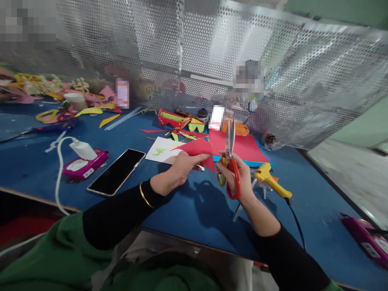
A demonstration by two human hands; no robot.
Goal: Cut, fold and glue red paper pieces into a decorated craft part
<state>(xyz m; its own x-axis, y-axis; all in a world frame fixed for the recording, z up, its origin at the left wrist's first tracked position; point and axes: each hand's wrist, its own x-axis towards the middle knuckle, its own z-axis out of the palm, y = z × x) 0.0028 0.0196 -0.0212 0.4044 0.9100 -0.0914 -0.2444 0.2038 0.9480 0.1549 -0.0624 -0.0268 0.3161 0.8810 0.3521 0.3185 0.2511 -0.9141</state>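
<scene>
Between the thumb and fingers of my left hand (182, 169) is a piece of red paper (197, 148), above a white sheet (159, 150) with green and yellow marks. The scissors (233, 180), with one red and one yellow handle loop, are gripped in my right hand (239, 173). Their blades point up and away from me, slightly parted, to the right of the red paper and not touching it. Larger red sheets (239, 146) lie over blue ones behind my right hand.
A yellow glue gun (272, 180) lies right of my right hand. Left are a black phone (117, 171) and a purple power socket (85, 163) with a white cable. Paper scraps (178, 134) lie behind my hands, before a perforated metal screen (145, 44).
</scene>
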